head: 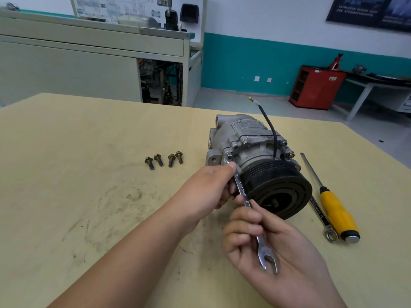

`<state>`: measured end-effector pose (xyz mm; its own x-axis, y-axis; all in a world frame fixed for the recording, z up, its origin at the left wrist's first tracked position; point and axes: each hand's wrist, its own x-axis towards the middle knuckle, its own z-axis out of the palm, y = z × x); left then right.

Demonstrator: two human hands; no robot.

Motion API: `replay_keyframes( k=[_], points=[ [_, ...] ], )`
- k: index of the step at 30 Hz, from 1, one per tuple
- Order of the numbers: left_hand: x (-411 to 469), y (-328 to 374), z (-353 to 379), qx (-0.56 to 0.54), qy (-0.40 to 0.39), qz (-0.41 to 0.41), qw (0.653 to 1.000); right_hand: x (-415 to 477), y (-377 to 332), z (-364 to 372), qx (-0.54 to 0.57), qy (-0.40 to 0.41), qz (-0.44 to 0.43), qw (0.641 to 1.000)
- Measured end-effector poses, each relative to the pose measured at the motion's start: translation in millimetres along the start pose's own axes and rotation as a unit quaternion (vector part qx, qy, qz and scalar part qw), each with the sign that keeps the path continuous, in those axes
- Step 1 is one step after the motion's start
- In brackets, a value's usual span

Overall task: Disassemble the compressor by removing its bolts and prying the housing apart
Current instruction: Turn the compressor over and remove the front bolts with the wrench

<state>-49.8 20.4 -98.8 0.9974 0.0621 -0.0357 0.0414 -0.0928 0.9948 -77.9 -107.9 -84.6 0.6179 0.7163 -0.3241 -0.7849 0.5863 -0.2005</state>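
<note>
- The compressor (251,147) lies on its side on the table (89,174), right of centre. It has a grey metal body, and the black pulley (275,190) faces 5 o'clock.
- Four loose bolts (163,161) lie at its 9 o'clock, well apart. A screwdriver (333,205) and a second wrench (320,215) lie near at 4 o'clock. The far table edge is near at 12 o'clock, and the tabletop stretches wide toward 8 o'clock.
- The left hand (211,190) pinches the wrench (244,196) at its ring end against the housing. The right hand (266,247) curls its fingers round the shaft.
</note>
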Motion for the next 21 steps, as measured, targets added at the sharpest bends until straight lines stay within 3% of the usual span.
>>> replay_keyframes(
  k=[5, 10, 15, 18, 21],
  points=[
    [0, -1, 0, -0.082, -0.028, -0.022, 0.996, -1, 4, 1, 0.104, -0.068, 0.027, 0.992],
    [0, -2, -1, -0.032, 0.006, 0.019, 0.999, -1, 1, 10, 0.047, -0.031, -0.004, 0.998],
    [-2, 1, 1, -0.041, 0.029, 0.021, 0.999, 4, 8, 18, -0.093, 0.049, -0.067, 0.992],
    [-3, 3, 2, -0.075, 0.022, 0.004, 0.997, 6, 8, 10, -0.098, 0.035, -0.065, 0.992],
    [-3, 4, 2, -0.117, 0.007, -0.013, 0.993, 4, 7, 3, -0.077, -0.033, -0.037, 0.996]
  ],
)
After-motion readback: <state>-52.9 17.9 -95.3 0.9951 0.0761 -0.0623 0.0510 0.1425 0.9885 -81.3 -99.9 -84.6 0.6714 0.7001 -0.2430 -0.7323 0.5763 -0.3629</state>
